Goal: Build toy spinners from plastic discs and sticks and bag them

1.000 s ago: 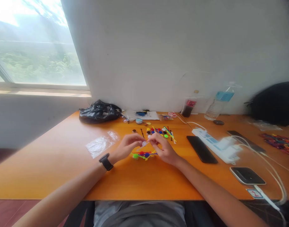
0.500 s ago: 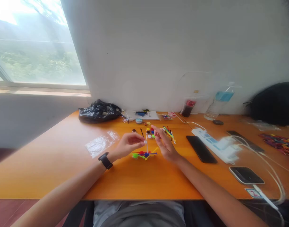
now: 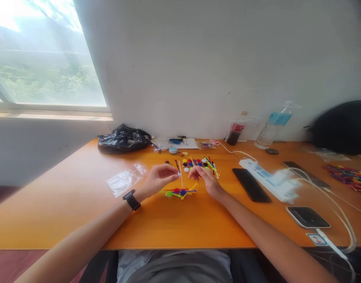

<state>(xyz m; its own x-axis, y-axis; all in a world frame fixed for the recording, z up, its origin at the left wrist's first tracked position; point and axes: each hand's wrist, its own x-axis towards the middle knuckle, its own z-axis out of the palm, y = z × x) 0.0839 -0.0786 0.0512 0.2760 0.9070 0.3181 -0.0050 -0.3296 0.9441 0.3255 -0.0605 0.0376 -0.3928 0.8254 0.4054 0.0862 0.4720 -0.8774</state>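
My left hand (image 3: 163,177), a dark watch on its wrist, pinches a small white connector piece (image 3: 179,174) between thumb and forefinger. Right beside that piece stands a thin white rod (image 3: 182,181), nearly upright. Below it on the table lies a joined toy structure (image 3: 180,192) of red, blue, green and yellow rods and round connectors. My right hand (image 3: 207,180) is to the right of the rod, apart from it, with fingers curled in and thumb against them. Whatever is between those fingers is hidden. Behind it are loose coloured round connectors (image 3: 186,162) and a bunch of rods (image 3: 212,167).
A clear plastic bag (image 3: 126,181) lies left of my hands, a black plastic bag (image 3: 124,139) behind it. To the right are a black phone (image 3: 251,184), a white power strip (image 3: 261,177) with cables, and another device (image 3: 308,217). Bottles (image 3: 270,131) stand by the wall.
My right hand has come down from its raised, spread pose, and its fingers have curled in. The white rod's top has shifted slightly left. My left hand keeps its pinch.
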